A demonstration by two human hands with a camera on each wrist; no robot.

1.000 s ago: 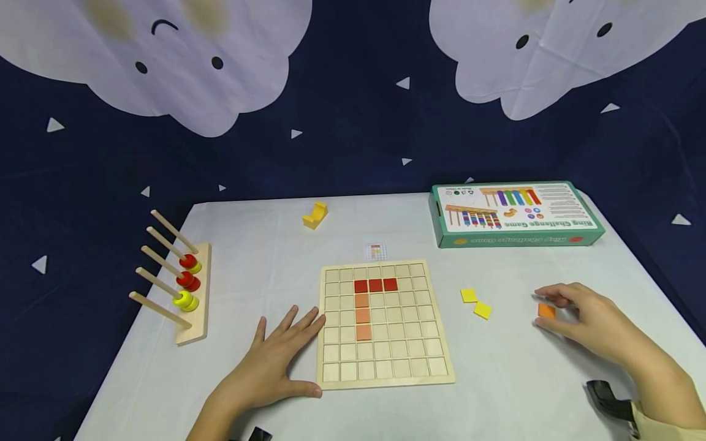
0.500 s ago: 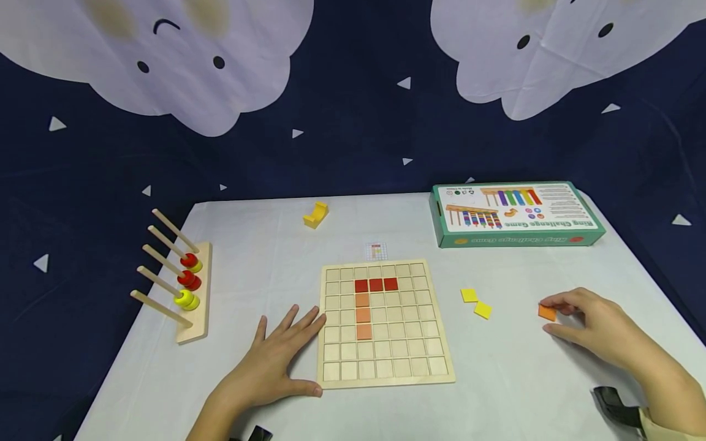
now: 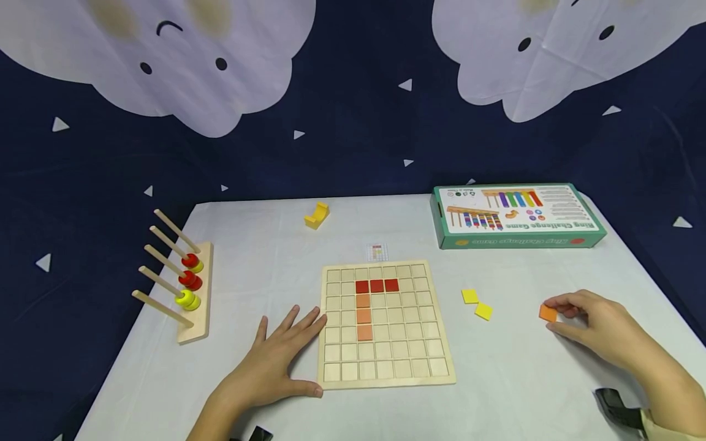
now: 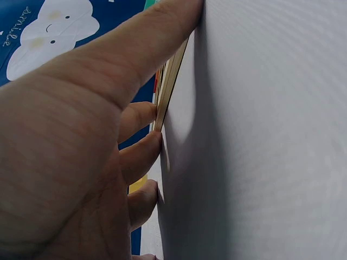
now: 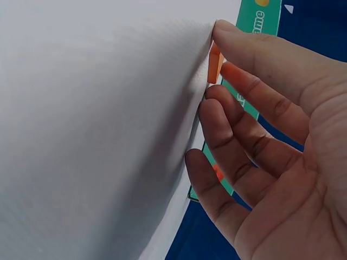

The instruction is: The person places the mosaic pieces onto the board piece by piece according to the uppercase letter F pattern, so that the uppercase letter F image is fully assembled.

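Observation:
My left hand [image 3: 278, 361] lies with spread fingers on the white table, its fingertips and thumb touching the left edge of a wooden grid board [image 3: 405, 367]. On the board sit a row of red tiles [image 3: 377, 286] and a column of light orange tiles [image 3: 364, 316]. Over on the right, my right hand [image 3: 601, 321] pinches an orange tile [image 3: 548, 313] between thumb and index finger at the tabletop. In the right wrist view this orange tile [image 5: 214, 65] stands partly behind the fingers. Two yellow tiles [image 3: 470, 296] lie between the board and my right hand.
A small printed pattern card [image 3: 377, 252] lies behind the board. At left stands a wooden peg rack [image 3: 201, 294] with red and yellow rings. A yellow curved piece [image 3: 317, 215] sits at the back; a green game box [image 3: 518, 217] stands back right.
My right hand has drawn back slightly to the right and its thumb and index finger have come in around the orange tile. The left hand and the board have stayed put.

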